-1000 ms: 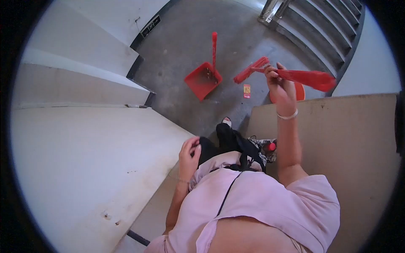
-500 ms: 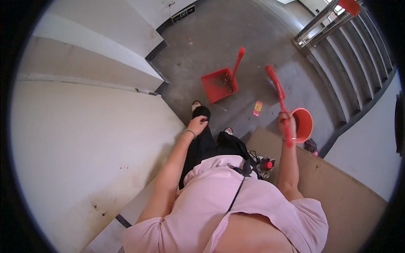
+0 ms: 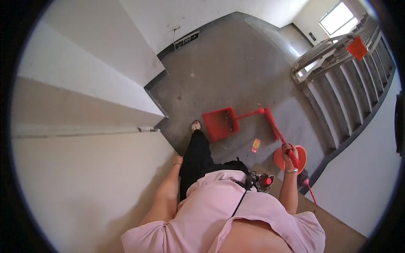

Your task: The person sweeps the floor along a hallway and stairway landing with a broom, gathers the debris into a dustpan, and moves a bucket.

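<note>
My right hand (image 3: 289, 154) is closed round the handle of a red brush (image 3: 274, 124), held above an orange bucket (image 3: 302, 158). The brush's far end is beside the tip of the handle of a red dustpan (image 3: 217, 125), which lies on the floor with small debris in it. My left hand (image 3: 178, 160) hangs low beside my left leg, against the pale wall panel; its fingers are mostly hidden. Between the dustpan and the bucket, a small yellow and red packet (image 3: 255, 145) rests on the floor.
Stairs (image 3: 337, 101) with a metal railing (image 3: 316, 63) rise at the right, an orange-red cloth (image 3: 357, 48) on the rail. A dark scrubber with a pink handle (image 3: 311, 192) stands by the bucket. A bag with a red-capped bottle (image 3: 267, 181) is at my side.
The view has tilted up, so the floor things sit lower. The dustpan's handle has swung down to the right, towards the brush. My left hand has moved back beside my leg.
</note>
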Demonstrator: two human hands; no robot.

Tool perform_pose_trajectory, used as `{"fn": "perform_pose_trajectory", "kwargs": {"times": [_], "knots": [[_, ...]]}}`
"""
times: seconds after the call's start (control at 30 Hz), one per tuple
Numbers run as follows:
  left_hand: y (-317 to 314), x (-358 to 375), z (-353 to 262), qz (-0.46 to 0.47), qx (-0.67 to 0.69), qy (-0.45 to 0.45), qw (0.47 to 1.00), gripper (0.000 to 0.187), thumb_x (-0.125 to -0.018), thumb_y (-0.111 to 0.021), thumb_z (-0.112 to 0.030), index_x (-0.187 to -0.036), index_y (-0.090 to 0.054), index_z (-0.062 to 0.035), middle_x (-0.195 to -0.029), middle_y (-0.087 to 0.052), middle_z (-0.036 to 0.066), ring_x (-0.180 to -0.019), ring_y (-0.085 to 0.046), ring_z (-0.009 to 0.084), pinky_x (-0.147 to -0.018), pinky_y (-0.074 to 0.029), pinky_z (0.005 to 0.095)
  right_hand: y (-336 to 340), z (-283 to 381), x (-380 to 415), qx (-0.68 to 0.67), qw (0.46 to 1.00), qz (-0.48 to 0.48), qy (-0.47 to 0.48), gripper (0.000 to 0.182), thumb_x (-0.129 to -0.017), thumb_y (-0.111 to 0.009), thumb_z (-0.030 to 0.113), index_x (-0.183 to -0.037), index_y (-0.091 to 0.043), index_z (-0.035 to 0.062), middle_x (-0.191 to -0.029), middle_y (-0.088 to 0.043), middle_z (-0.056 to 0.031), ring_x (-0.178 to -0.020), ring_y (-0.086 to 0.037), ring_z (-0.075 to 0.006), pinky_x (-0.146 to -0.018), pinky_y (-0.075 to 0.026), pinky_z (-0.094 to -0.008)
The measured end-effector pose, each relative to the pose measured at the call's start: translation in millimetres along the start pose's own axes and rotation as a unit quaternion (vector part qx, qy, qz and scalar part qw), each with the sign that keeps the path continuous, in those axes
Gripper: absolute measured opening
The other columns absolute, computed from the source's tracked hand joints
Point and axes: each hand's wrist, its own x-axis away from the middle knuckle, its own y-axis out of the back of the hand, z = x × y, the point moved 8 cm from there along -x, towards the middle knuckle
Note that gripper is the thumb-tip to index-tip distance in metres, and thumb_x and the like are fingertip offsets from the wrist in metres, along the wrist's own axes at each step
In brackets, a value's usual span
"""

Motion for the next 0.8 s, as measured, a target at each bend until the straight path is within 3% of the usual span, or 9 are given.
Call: {"fn": "perform_pose_trajectory", "kwargs": {"times": [0.03,0.13,0.23,0.37,0.43,0.5,0.57,0.63,0.8], "knots": [[49,35,-48,0.011,-0.004,-0.011,1.0,0.025,-0.076,-0.044,-0.017,-0.089,-0.058,-0.0022,-0.095,-0.056,0.013,-0.087,-0.053,0.0251,-0.078,-0.04,0.0326,-15,-6,-9,-0.013,1.0,-0.014,0.001,0.015,-0.08,-0.036,0.005,-0.086,-0.036,-0.0084,-0.065,-0.042,-0.0069,-0.05,-0.043,-0.01,-0.043,-0.041,-0.0169],[118,19,-99,0.013,0.184,-0.014,0.983,0.02,-0.077,-0.045,-0.015,-0.087,-0.058,-0.0042,-0.087,-0.058,0.008,-0.076,-0.055,0.0181,-0.067,-0.045,0.0297,-51,-15,-43,-0.036,0.998,-0.053,0.0,0.01,-0.074,-0.041,-0.001,-0.08,-0.035,-0.0067,-0.06,-0.041,-0.0064,-0.047,-0.042,-0.0122,-0.042,-0.04,-0.0193],[179,-22,-112,0.047,0.318,-0.019,0.947,0.018,-0.077,-0.05,-0.015,-0.092,-0.056,-0.0075,-0.078,-0.057,0.002,-0.065,-0.053,0.0111,-0.05,-0.042,0.0247,-77,-24,-70,-0.06,0.997,-0.026,0.053,0.01,-0.076,-0.037,0.0,-0.082,-0.035,-0.0077,-0.06,-0.04,-0.006,-0.045,-0.041,-0.0117,-0.041,-0.039,-0.0182],[251,-56,-114,0.017,0.413,0.031,0.91,0.013,-0.076,-0.047,-0.013,-0.088,-0.052,-0.0078,-0.075,-0.054,0.002,-0.061,-0.051,0.0121,-0.05,-0.042,0.0253,-52,8,-115,0.017,0.993,-0.07,0.097,0.016,-0.078,-0.034,0.001,-0.087,-0.036,-0.0115,-0.062,-0.042,-0.0077,-0.049,-0.043,-0.0125,-0.042,-0.04,-0.0171],[261,-65,-118,0.011,0.42,0.017,0.907,0.015,-0.077,-0.048,-0.018,-0.085,-0.053,-0.0065,-0.075,-0.054,0.003,-0.062,-0.051,0.0138,-0.053,-0.043,0.0276,-62,0,-119,0.081,0.986,-0.057,0.134,0.017,-0.078,-0.034,0.002,-0.087,-0.036,-0.0112,-0.062,-0.043,-0.0087,-0.048,-0.044,-0.013,-0.041,-0.041,-0.0177],[260,-66,-124,0.038,0.417,0.027,0.908,0.014,-0.077,-0.049,-0.019,-0.079,-0.052,-0.0061,-0.069,-0.054,0.003,-0.058,-0.051,0.0121,-0.048,-0.042,0.025,-65,0,-124,0.227,0.961,-0.025,0.156,0.017,-0.078,-0.036,0.004,-0.087,-0.037,-0.0103,-0.062,-0.043,-0.0091,-0.047,-0.043,-0.013,-0.041,-0.041,-0.0179],[250,-65,-126,0.053,0.379,0.041,0.923,0.02,-0.077,-0.051,-0.024,-0.069,-0.05,-0.0055,-0.062,-0.053,0.004,-0.055,-0.051,0.013,-0.044,-0.041,0.0241,-57,2,-126,0.258,0.953,-0.05,0.153,0.017,-0.078,-0.038,0.006,-0.086,-0.038,-0.0088,-0.062,-0.043,-0.0084,-0.045,-0.043,-0.0124,-0.041,-0.041,-0.0179],[237,-59,-137,0.093,0.387,0.067,0.915,0.022,-0.076,-0.052,-0.024,-0.065,-0.05,-0.005,-0.061,-0.052,0.005,-0.053,-0.051,0.0151,-0.044,-0.042,0.025,-57,-13,-117,0.086,0.976,-0.14,0.14,0.017,-0.078,-0.039,0.008,-0.085,-0.039,-0.0075,-0.061,-0.043,-0.0071,-0.044,-0.042,-0.0118,-0.04,-0.041,-0.018],[247,-67,-155,0.105,0.334,0.043,0.936,0.016,-0.074,-0.055,-0.018,-0.072,-0.049,-0.0026,-0.059,-0.05,0.007,-0.052,-0.05,0.0163,-0.043,-0.042,0.027,-20,-27,-88,0.105,0.984,-0.116,0.082,0.017,-0.079,-0.039,0.011,-0.083,-0.039,-0.0061,-0.058,-0.042,-0.0051,-0.045,-0.041,-0.0106,-0.039,-0.039,-0.0183]]}}
